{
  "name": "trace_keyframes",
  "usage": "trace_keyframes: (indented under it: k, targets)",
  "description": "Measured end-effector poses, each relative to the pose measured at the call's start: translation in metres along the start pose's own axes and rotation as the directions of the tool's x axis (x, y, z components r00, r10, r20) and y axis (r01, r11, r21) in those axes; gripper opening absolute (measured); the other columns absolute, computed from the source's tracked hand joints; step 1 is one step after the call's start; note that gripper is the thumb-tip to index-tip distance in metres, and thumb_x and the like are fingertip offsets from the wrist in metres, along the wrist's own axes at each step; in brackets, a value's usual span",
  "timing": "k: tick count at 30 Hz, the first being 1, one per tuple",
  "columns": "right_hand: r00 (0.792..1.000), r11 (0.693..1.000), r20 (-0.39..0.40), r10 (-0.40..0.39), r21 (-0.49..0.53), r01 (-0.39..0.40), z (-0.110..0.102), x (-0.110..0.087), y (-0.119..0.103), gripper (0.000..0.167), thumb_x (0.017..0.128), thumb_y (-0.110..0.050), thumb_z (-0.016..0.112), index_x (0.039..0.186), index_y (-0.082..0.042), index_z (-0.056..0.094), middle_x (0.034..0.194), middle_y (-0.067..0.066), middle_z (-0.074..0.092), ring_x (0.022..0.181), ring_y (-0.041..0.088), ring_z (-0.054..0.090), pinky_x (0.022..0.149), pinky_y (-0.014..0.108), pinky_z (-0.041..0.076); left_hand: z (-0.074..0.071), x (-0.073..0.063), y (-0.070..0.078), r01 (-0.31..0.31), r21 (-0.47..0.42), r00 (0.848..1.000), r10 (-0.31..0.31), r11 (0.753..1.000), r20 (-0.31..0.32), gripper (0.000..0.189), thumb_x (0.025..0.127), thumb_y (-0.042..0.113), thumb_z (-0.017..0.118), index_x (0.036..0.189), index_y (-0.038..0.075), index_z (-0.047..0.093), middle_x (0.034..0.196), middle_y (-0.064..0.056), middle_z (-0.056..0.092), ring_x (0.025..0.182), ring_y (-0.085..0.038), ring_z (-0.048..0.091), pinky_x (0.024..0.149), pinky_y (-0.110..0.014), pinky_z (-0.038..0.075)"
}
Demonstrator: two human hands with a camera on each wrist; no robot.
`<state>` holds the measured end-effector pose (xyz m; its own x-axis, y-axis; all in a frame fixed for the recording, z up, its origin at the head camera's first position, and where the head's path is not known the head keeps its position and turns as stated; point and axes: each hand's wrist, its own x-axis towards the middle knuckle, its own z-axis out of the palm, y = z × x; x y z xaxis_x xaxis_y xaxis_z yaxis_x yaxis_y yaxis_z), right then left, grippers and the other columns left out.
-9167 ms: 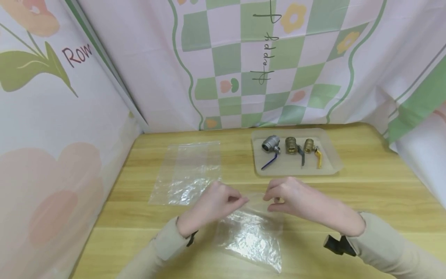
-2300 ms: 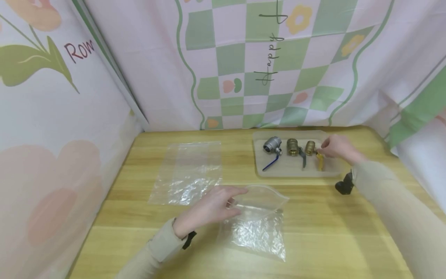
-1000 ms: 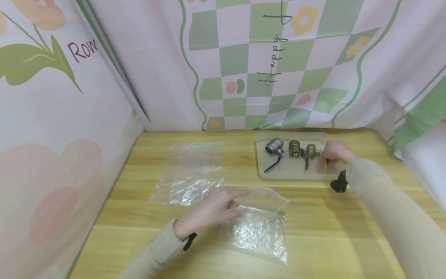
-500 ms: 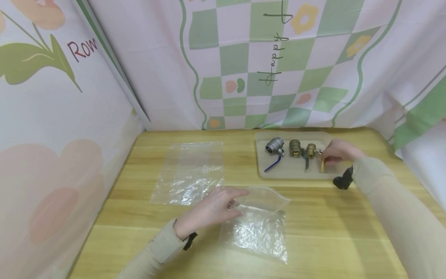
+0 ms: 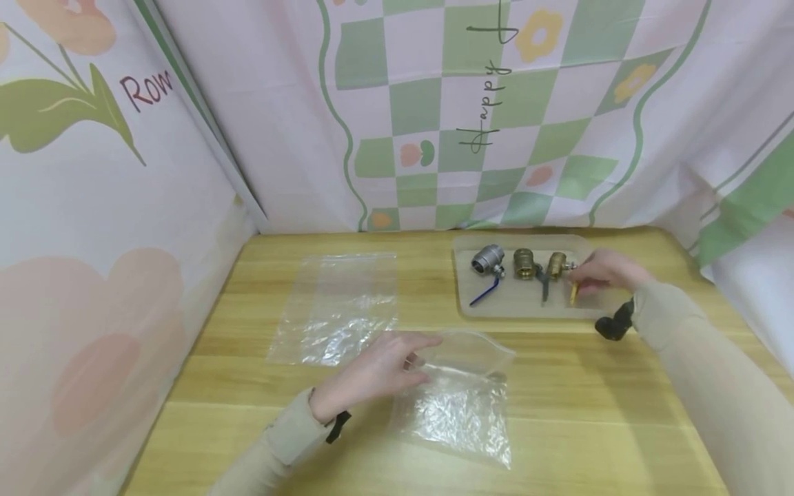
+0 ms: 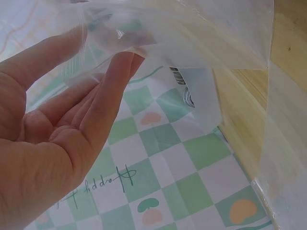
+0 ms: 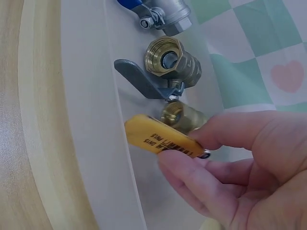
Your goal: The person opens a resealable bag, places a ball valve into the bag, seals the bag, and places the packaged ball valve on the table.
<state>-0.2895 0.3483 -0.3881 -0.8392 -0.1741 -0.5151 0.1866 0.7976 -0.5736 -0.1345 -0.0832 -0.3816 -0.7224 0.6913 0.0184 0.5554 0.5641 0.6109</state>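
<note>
My left hand (image 6: 53, 139) reaches in from the left edge, fingers parted, the tips at a clear plastic bag (image 6: 235, 36). The film spreads across the top and hangs down the right side. Beyond it I see part of a pale tray (image 6: 204, 103) with ridged metal (image 6: 188, 97) mostly hidden at its side, and a wooden table (image 6: 290, 43). A green-and-white checked cloth (image 6: 165, 139) fills the lower part, its lettering "Happy" upside down.
</note>
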Motion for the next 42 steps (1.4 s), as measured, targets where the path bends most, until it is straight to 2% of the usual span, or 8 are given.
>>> trace_keyframes:
  k: [6,13,19,26,31,35,39,42]
  targets:
    - [0.995,0.999,-0.097,-0.029,-0.044,0.025,-0.005,-0.006,-0.001,0.047,0.095,-0.024,0.06,0.119,0.017,0.057,0.079,0.0,0.075,0.075,0.013,0.07,0.075,0.027,0.059,-0.001,0.001,0.0,0.04,-0.014,0.999,-0.04,0.999,0.003,0.057,0.087,0.01,0.074,0.14,0.007,0.054,0.14,-0.009,0.061,0.095,-0.016,0.074,0.075,-0.007,0.055]
    - [0.986,0.989,-0.143,-0.086,0.104,0.102,-0.007,-0.017,-0.019,0.055,0.097,-0.014,0.059,0.13,0.026,0.041,0.085,0.001,0.073,0.074,0.008,0.07,0.075,0.026,0.064,-0.003,0.004,-0.001,0.057,-0.048,0.998,-0.057,0.997,0.008,0.057,0.087,0.01,0.074,0.14,0.006,0.053,0.139,-0.01,0.061,0.096,-0.014,0.074,0.076,-0.008,0.055]
    - [0.977,0.975,-0.153,-0.146,0.144,0.168,-0.001,-0.031,-0.041,0.055,0.097,-0.01,0.059,0.133,0.026,0.038,0.093,-0.003,0.07,0.078,0.006,0.07,0.078,0.027,0.064,-0.005,0.007,-0.003,0.075,-0.064,0.997,-0.075,0.995,0.004,0.057,0.087,0.009,0.073,0.141,0.006,0.053,0.139,-0.01,0.061,0.095,-0.014,0.074,0.077,-0.009,0.056]
    - [0.962,0.958,-0.165,-0.217,0.153,0.242,0.016,-0.045,-0.065,0.054,0.097,-0.008,0.058,0.135,0.024,0.038,0.113,0.021,0.068,0.081,0.003,0.069,0.08,0.029,0.064,-0.006,0.013,-0.009,0.05,-0.062,0.999,-0.05,0.997,-0.012,0.055,0.086,0.007,0.074,0.137,0.002,0.056,0.133,-0.017,0.065,0.084,-0.015,0.075,0.07,-0.008,0.055]
    - [0.951,0.949,-0.176,-0.255,0.145,0.281,0.031,-0.056,-0.084,0.052,0.095,-0.009,0.061,0.134,0.02,0.043,0.115,0.025,0.063,0.081,0.003,0.068,0.079,0.03,0.064,-0.008,0.016,-0.012,0.11,-0.107,0.994,-0.11,0.988,0.011,0.056,0.087,0.007,0.072,0.14,0.006,0.054,0.13,-0.017,0.066,0.082,-0.009,0.072,0.065,-0.011,0.055]
    - [0.941,0.94,-0.18,-0.286,0.14,0.312,0.043,-0.065,-0.098,0.049,0.094,-0.009,0.063,0.132,0.016,0.047,0.112,0.02,0.064,0.081,0.003,0.067,0.078,0.031,0.064,-0.009,0.018,-0.014,0.143,-0.137,0.99,-0.14,0.98,0.031,0.058,0.089,0.009,0.071,0.143,0.009,0.051,0.101,-0.012,0.073,0.056,0.0,0.055,0.048,-0.011,0.046]
    - [0.925,0.927,-0.193,-0.328,0.123,0.354,0.052,-0.074,-0.113,0.048,0.092,-0.01,0.067,0.131,0.013,0.051,0.112,0.022,0.066,0.08,0.003,0.068,0.075,0.03,0.064,-0.012,0.023,-0.018,0.117,-0.133,0.993,-0.113,0.984,0.032,0.057,0.089,0.009,0.071,0.143,0.007,0.051,0.06,0.001,0.051,0.042,-0.003,0.032,0.04,-0.011,0.032]
    - [0.905,0.92,-0.219,-0.365,0.067,0.387,0.057,-0.079,-0.124,0.05,0.09,-0.014,0.071,0.131,0.009,0.054,0.11,0.02,0.069,0.079,0.001,0.068,0.073,0.026,0.064,-0.015,0.026,-0.02,0.097,-0.104,0.995,-0.094,0.99,0.033,0.057,0.088,0.009,0.072,0.142,0.005,0.052,0.057,0.002,0.05,0.043,-0.001,0.036,0.041,-0.01,0.035]
